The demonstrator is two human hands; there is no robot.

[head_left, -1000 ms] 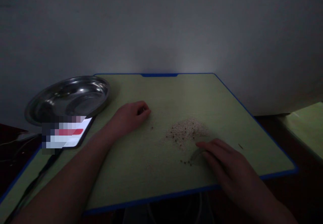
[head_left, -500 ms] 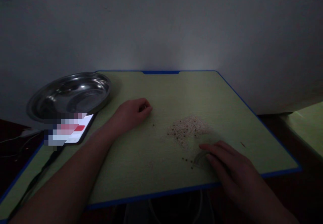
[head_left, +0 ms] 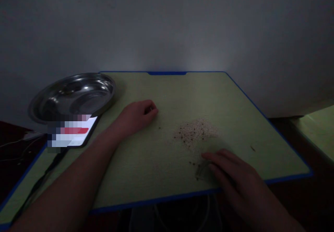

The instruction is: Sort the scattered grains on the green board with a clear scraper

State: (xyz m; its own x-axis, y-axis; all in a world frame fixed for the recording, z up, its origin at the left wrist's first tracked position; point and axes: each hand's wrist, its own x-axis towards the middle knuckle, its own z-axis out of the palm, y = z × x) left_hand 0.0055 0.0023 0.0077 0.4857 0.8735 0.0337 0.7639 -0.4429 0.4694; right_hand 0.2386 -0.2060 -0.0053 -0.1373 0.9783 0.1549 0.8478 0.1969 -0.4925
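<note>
Where the wall (head_left: 167,26) meets the tabletop (head_left: 167,94), far left: one steel basin (head_left: 90,103), looks tilted, near rim just by the phone (head_left: 82,138).
Phone: one, screen lit, partly blocked out; one dark strap (head_left: 39,185) trails from beside it toward the near edge.
Left hand (head_left: 139,114): one, resting on the tabletop, fingers loosely curled; cannot tell whether anything sits inside the curl.
Lone speck (head_left: 159,128): one, dark, right of that hand, apart from the grain pile (head_left: 206,128).
Grain pile: one, pale, right of the tabletop's middle, dark bits (head_left: 184,141) scattered in it. Roughly a dozen by eye, too small for a firm count.
Stray specks (head_left: 193,163): about four, dark, near side of the pile, close by the see-through piece (head_left: 200,171).
See-through piece: one, small, faint outline, low at the tabletop.
Right hand (head_left: 238,172): one, thumb and fingers apparently pinching the see-through piece. Step in hand, I judge: drawing dark specks off the pale grains. Next move seems to want a low, light stroke that leaves the grains behind.
Splinter (head_left: 252,148): one, thin, brown, lying right of the right hand.
</note>
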